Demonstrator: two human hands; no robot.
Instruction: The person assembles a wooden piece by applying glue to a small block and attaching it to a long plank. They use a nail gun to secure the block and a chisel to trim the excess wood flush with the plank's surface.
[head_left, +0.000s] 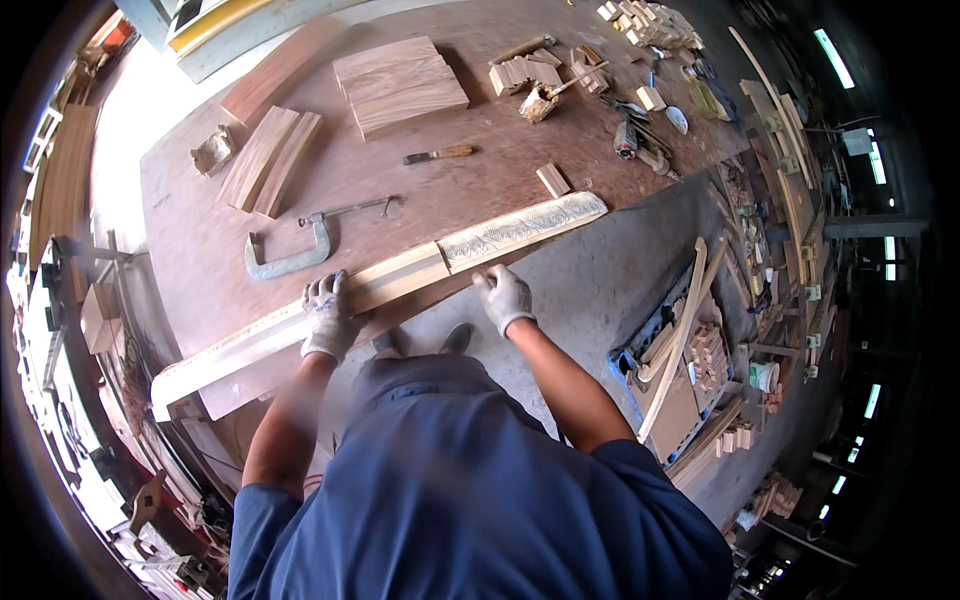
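A long pale wooden board [395, 283] lies slantwise along the near edge of the table, with a carved panel of wavy relief [525, 232] at its right end. My left hand [333, 318], in a whitish work glove, grips the board near its middle, fingers bent over the near side. Just off the board's near edge, below the carved panel, is my gloved right hand [504, 298]. Its fingers are drawn together, and whatever they may hold is too small to see. A grey C-clamp [322, 240] rests on the table beyond my left hand.
The brown table [400, 205] also carries a wooden-handled chisel or scraper [438, 155], stacked planks [400, 82], curved pieces [265, 160], a small block [553, 180] and several tools at the right. Right of me on the floor, a blue-edged crate [625, 365] holds wood pieces.
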